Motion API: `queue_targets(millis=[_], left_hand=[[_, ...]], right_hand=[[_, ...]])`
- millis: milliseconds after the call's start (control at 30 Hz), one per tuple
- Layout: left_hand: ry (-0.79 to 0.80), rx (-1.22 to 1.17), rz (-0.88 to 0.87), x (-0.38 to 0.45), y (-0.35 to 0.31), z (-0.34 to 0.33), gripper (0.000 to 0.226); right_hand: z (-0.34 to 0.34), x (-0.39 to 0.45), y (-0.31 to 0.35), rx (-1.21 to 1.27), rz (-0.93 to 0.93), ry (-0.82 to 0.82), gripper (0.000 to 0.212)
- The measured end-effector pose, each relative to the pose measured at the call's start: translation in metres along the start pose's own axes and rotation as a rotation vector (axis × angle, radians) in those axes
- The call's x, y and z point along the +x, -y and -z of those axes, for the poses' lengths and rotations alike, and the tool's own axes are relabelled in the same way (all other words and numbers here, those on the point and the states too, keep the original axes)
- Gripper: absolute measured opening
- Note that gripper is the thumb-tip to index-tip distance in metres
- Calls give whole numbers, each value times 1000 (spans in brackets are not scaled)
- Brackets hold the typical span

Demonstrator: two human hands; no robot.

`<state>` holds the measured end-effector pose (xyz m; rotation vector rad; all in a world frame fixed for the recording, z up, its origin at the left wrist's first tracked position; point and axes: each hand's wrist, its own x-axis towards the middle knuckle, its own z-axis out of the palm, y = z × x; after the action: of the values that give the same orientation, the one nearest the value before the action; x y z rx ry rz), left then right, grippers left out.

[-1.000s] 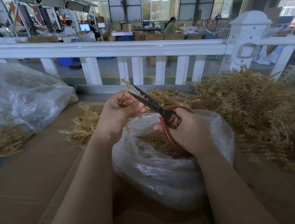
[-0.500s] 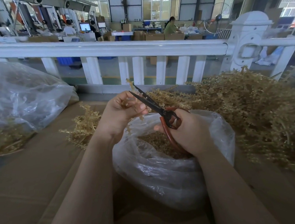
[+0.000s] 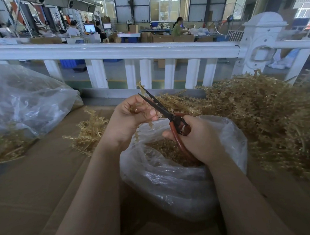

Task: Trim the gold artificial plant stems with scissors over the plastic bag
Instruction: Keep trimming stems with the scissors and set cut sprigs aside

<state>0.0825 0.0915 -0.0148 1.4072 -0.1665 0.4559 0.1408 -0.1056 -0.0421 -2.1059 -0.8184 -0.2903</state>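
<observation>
While gripped — scissors (image 3: 159,106) tips up-left.

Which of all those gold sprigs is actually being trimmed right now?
Start at the white railing and drop to the open plastic bag in front of the person. Above it, the left hand holds one gold stem. Unlike the heaped ones, it sticks up between the black blades of the scissors.

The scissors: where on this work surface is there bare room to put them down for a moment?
Bare brown surface lies on the left, bordered by the large plastic bag, the small gold pile and the left arm. The right side is crowded: the big gold stem heap reaches the open plastic bag. The scissors are held in the right hand.
</observation>
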Motion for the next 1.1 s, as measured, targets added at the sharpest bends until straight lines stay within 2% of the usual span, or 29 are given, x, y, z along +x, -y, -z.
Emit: queue_targets(millis=[300,533,667,800,1100], left_hand=[[-15,17,9,-1,-3,-4,31],[-70,80,9,-1,-3,-7,36],[-111,86,23,0,-2,-8,37],[-157,82,14,-1,-1,-12,33],[-218,39,-12,0,-1,-11,30]], right_hand=[[0,-1,1,2,9,-56,50],[1,0,0,-122,5,-80,63],[1,-1,1,-138,9,-88,59],[0,0,1,-165,-19,-106,67],[-3,0,-3,-176,-2,-93,64]])
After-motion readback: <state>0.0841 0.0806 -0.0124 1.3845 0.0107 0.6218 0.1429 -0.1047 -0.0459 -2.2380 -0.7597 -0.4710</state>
